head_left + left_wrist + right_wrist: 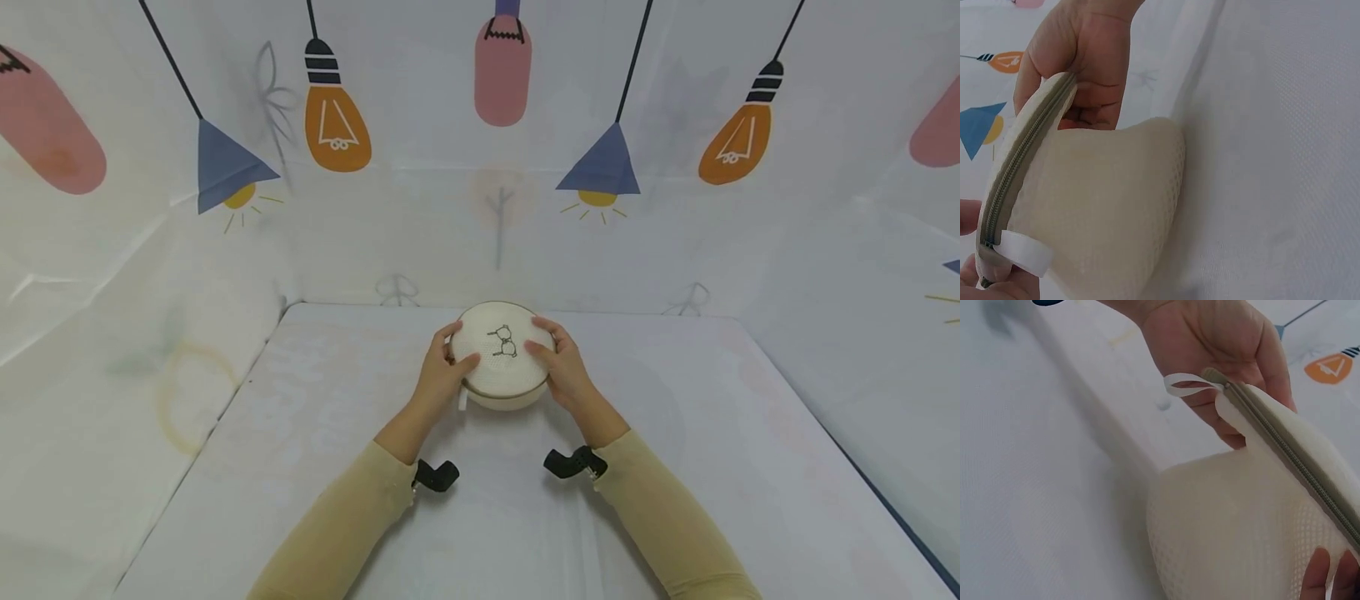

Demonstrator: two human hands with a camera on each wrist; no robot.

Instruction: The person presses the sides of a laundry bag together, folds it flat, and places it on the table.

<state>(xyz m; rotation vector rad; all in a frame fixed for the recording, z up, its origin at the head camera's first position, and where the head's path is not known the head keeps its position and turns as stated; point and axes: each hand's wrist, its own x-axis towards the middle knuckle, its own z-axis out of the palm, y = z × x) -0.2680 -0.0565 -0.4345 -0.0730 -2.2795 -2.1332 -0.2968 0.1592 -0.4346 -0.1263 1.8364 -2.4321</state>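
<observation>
A round cream mesh laundry bag (pixel 501 354) with a small dark line drawing on its lid stands on the white tabletop. A greenish zipper (pixel 1019 162) runs round its upper rim, its teeth meeting along the stretch in view. My left hand (pixel 442 372) grips the rim on the left, thumb on the lid. Just below that hand hangs a white ribbon loop (pixel 1188 384) by the zipper's end. On the right, my right hand (pixel 566 367) holds the opposite rim, thumb also on top. The fingers under the rim are partly hidden by the bag.
A white sheet wall (pixel 450 233) printed with lamps, bulbs and pink shapes rises behind the white tabletop (pixel 375 533). Black wrist devices (pixel 437 476) sit by the cuffs of both beige sleeves (pixel 341 521).
</observation>
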